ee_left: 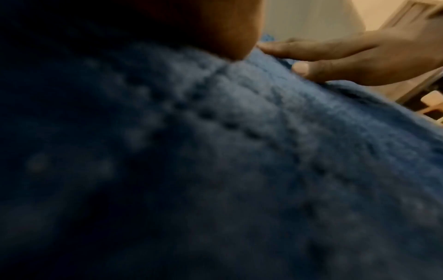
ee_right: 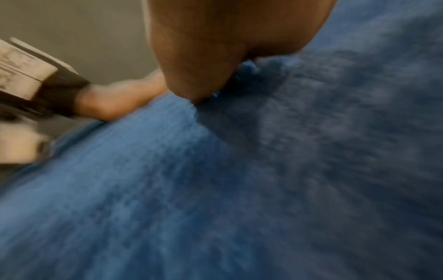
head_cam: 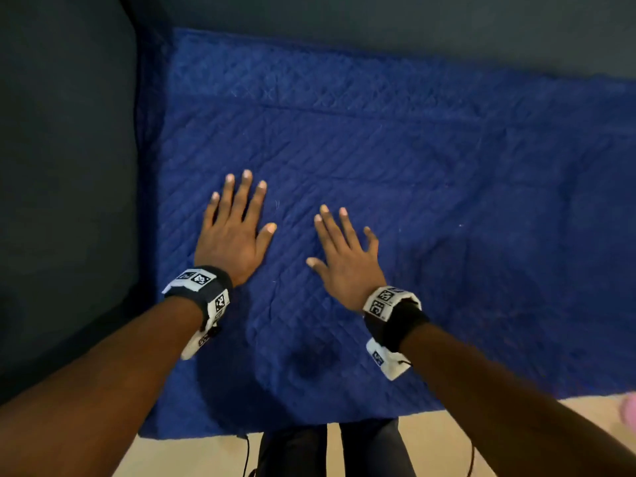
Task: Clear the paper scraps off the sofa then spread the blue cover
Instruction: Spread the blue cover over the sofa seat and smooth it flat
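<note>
A quilted blue cover [head_cam: 395, 173] lies spread flat over the sofa seat, with its front edge hanging toward the floor. My left hand [head_cam: 234, 228] lies palm down on it, fingers straight and spread. My right hand [head_cam: 347, 256] is flat on the cover just to the right, fingers also straight. The left wrist view shows the blue cover [ee_left: 263, 142] up close and the right hand [ee_left: 347, 58] pressing on it. Filling the right wrist view is the blurred cover [ee_right: 215, 180]. No paper scraps are in view.
The dark sofa armrest [head_cam: 65, 184] rises on the left and the dark backrest [head_cam: 378, 22] runs along the top. Beige floor [head_cam: 447, 438] shows below the cover's edge, with my legs [head_cam: 330, 449] standing there. A pink object [head_cam: 628, 411] sits at the right edge.
</note>
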